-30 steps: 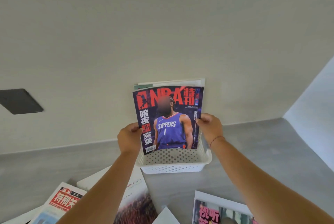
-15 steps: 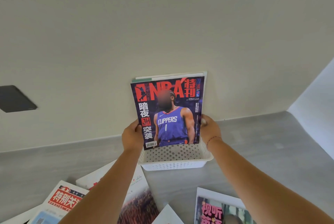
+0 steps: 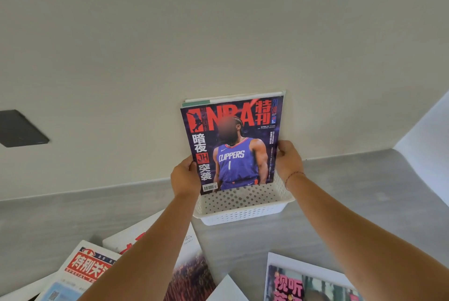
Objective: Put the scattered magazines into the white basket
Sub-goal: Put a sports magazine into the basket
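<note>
With your left hand (image 3: 185,176) and right hand (image 3: 289,162) each clasping a side edge of the upright glossy NBA magazine (image 3: 232,145), lower it straight into the white perforated plastic basket (image 3: 243,210) at the grey table's (image 3: 364,203) far edge, releasing once its bottom edge seats.

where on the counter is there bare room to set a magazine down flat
Bare grey counter lies right of the white basket, up to the wall, and left of it. The near edge is crowded with scattered magazines.
</note>
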Demonstrator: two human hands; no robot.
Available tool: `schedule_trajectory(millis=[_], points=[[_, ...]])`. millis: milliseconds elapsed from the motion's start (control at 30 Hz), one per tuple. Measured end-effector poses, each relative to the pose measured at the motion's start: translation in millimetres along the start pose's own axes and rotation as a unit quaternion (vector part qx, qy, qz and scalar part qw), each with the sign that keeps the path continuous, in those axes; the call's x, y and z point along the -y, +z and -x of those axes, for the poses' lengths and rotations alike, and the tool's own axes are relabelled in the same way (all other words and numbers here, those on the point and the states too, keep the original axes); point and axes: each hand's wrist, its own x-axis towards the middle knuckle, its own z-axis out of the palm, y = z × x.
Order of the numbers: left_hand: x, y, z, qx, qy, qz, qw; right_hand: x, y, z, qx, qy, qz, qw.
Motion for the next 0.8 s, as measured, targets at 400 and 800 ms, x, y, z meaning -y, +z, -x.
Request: schedule_trajectory(millis=[400,800], points=[[-15.9,-2.2,-2.0,-0.04,0.029,-0.015,0.999,10.0,-0.4,11.0,-0.04,-0.064,0.077,0.994],[-20.3,-14.5,4.2,0.021,0.014,-0.01,1.0,10.8,-3.2,14.5,-0.011,-0.042,0.212,0.976]])
